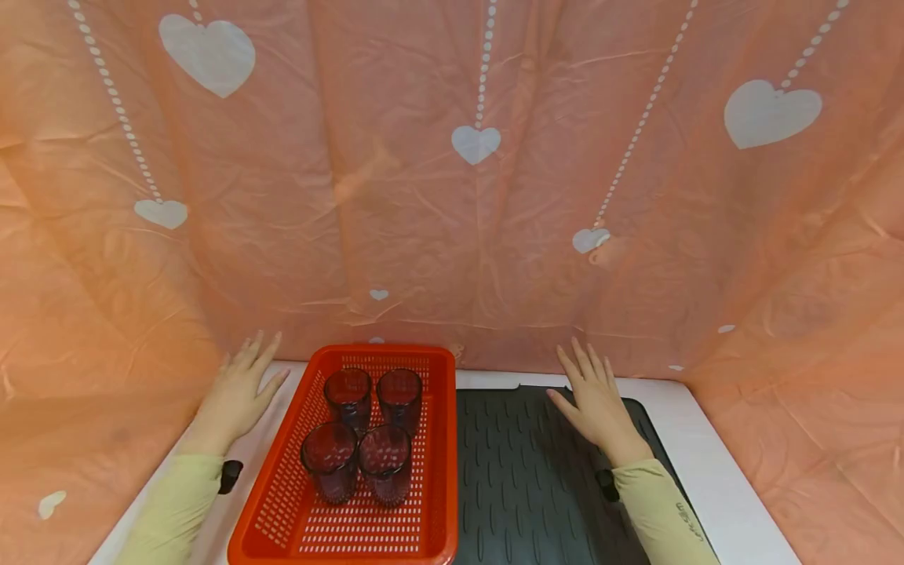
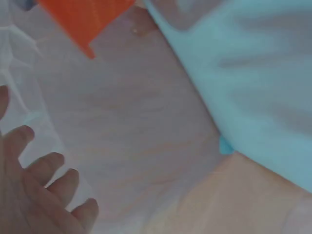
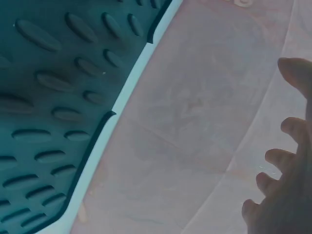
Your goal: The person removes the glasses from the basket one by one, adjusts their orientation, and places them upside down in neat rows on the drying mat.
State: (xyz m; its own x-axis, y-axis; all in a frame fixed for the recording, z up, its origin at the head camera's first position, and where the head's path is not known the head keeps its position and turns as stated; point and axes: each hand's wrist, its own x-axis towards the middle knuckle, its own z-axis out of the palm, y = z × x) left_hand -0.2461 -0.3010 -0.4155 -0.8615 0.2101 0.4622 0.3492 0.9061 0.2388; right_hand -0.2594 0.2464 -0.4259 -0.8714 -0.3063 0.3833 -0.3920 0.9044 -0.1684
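Observation:
A red plastic basket (image 1: pixel 441 439) stands on the white table and holds several dark ribbed glasses (image 1: pixel 351 392) upright. My left hand (image 1: pixel 240 388) lies flat on the table just left of the basket, fingers straight and spread, holding nothing. My right hand (image 1: pixel 596 400) rests flat on the dark ridged mat (image 1: pixel 523 479) to the basket's right, fingers also spread and empty. In the left wrist view the fingers (image 2: pixel 46 168) show spread near a corner of the basket (image 2: pixel 85 19). The right wrist view has the spread fingers (image 3: pixel 280 161) beside the mat (image 3: pixel 48 97).
An orange sheet with white hearts (image 1: pixel 452 180) hangs close behind and around both sides of the table (image 1: pixel 713 447). Pale green sleeves (image 1: pixel 660 510) cover both forearms. The table's back edge meets the sheet just past the fingertips.

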